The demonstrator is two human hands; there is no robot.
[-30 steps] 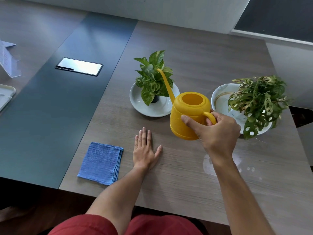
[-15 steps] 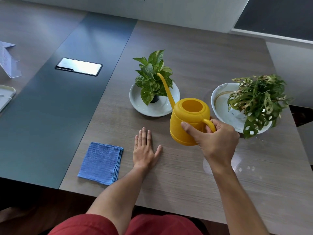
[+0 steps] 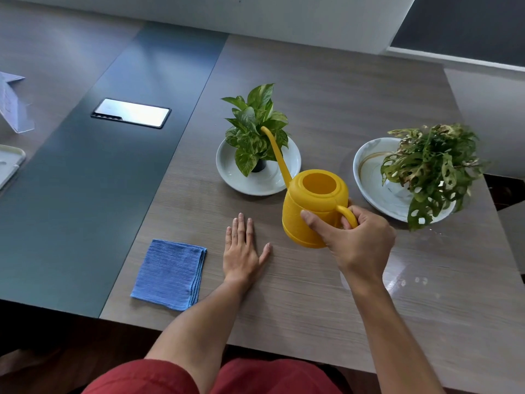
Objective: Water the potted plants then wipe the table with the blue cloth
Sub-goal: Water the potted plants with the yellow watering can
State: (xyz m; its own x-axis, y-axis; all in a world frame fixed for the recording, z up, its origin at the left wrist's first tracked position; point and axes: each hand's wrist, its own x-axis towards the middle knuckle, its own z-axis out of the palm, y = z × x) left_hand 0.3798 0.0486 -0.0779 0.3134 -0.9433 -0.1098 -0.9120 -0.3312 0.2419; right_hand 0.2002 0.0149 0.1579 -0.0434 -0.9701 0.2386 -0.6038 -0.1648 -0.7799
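The watering step is judged in hand: the yellow watering can [image 3: 314,207] is gripped by its handle in the right hand [image 3: 359,245], spout over the left potted plant [image 3: 255,132]; further tilt is called for, while the left hand [image 3: 241,251] lies flat beside the untouched blue cloth [image 3: 169,273].

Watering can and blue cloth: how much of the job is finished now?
Nothing looks finished. In hand: the right hand grips the yellow watering can, spout over the pothos plant; no water is visible. Left: the monstera plant, then wiping. The blue cloth lies folded beside the flat left hand.
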